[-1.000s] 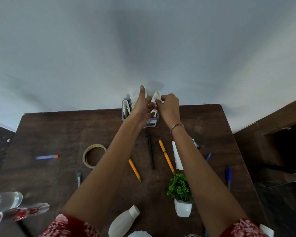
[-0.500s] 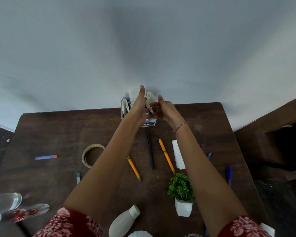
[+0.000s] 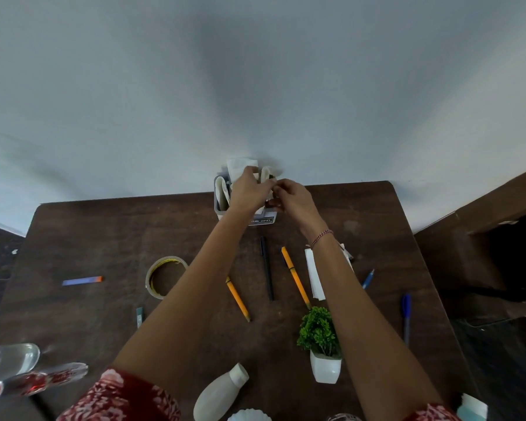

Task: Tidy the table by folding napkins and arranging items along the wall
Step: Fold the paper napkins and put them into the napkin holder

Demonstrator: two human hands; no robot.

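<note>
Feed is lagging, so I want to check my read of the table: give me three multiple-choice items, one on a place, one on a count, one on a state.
1. Where does the napkin holder stand?
A) mid-table
B) at the far edge of the table, by the wall
C) at the near edge

2. How many orange pens lie on the table?
A) one
B) four
C) two

3. How is the tape roll placed?
A) lying flat
B) standing on edge
C) leaning on the wall

Key:
1. B, it sits where table meets wall.
2. C, one lies on each side of the black pen.
3. A, its open ring faces up.
</note>
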